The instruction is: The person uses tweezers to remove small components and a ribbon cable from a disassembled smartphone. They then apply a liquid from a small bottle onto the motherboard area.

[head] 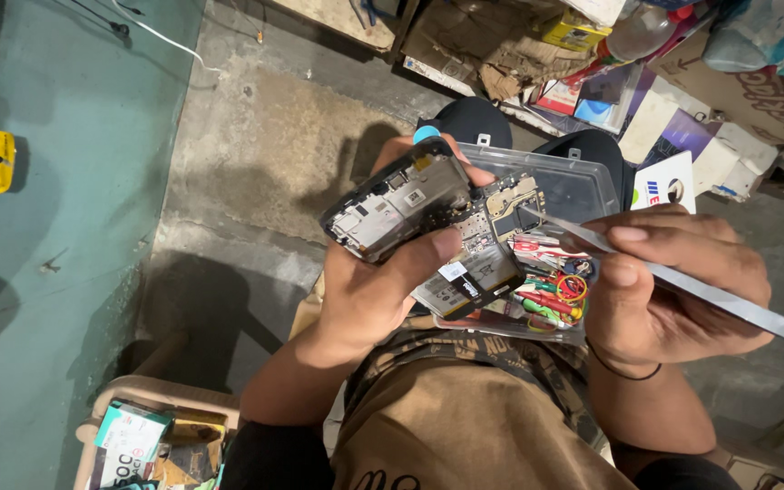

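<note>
From the head camera, the left hand (369, 295) is gripping an opened phone (398, 201), thumb pressing over its lower edge and fingers curling behind it. The phone is lying tilted, its long axis running from lower left up to upper right, bare inner frame facing the camera. It is hanging over the person's lap, just above a clear plastic box (573, 181).

The right hand (669, 286) is pinching one thin metal pry tool (737, 304), fingers closed on it. The tool is pointing up and left, its tip reaching toward a loose circuit board (512, 201) beside the phone's upper end.

One phone, one tool and one board are showing. The box is holding red and green handled tools (542, 299), coloured rings and a flat battery (469, 281). At lower left, a beige basket (151, 392) is holding small cartons.
</note>
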A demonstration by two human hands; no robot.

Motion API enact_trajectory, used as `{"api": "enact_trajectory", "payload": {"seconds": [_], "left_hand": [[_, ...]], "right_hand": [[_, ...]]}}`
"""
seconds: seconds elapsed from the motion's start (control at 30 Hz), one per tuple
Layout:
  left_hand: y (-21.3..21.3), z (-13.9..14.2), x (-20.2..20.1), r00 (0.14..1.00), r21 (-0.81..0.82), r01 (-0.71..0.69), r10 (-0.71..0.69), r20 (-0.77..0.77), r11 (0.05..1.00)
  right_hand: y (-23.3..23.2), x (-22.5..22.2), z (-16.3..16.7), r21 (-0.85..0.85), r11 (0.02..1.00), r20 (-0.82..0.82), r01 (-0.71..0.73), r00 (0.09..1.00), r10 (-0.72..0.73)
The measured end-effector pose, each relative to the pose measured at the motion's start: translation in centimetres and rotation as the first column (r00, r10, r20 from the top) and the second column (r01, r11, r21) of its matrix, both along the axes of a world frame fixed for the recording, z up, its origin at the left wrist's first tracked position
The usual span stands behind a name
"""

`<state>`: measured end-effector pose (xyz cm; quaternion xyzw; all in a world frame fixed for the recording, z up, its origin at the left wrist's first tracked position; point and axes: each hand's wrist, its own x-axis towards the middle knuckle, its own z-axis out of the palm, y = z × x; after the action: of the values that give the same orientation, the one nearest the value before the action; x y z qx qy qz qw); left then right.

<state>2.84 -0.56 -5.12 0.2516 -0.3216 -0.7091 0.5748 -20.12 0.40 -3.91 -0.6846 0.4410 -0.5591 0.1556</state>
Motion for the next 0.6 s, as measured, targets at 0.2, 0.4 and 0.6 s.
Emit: {"api": "enact_trajectory", "payload": {"seconds": [0.2, 0.4, 0.6], "left_hand": [[0.21, 0.04, 0.27, 0.998, -0.02, 0.002, -0.001, 0.056, 1.0], [0.19, 0.04, 0.17, 0.999, -0.028, 0.001, 0.0, 0.048, 1.0], [0.1, 0.29, 0.21, 0.998, 0.002, 0.005, -0.005, 0.062, 1.0]], "right_hand": [[-0.5, 0.05, 0.41, -0.048, 0.997, -0.073, -0.055, 0.996, 0.052], [-0.04, 0.27, 0.91, -0.03, 0.998, -0.069, -0.056, 0.996, 0.054], [-0.25, -0.03, 0.41, -0.055, 0.997, -0.04, -0.05, 0.998, 0.048]]}}
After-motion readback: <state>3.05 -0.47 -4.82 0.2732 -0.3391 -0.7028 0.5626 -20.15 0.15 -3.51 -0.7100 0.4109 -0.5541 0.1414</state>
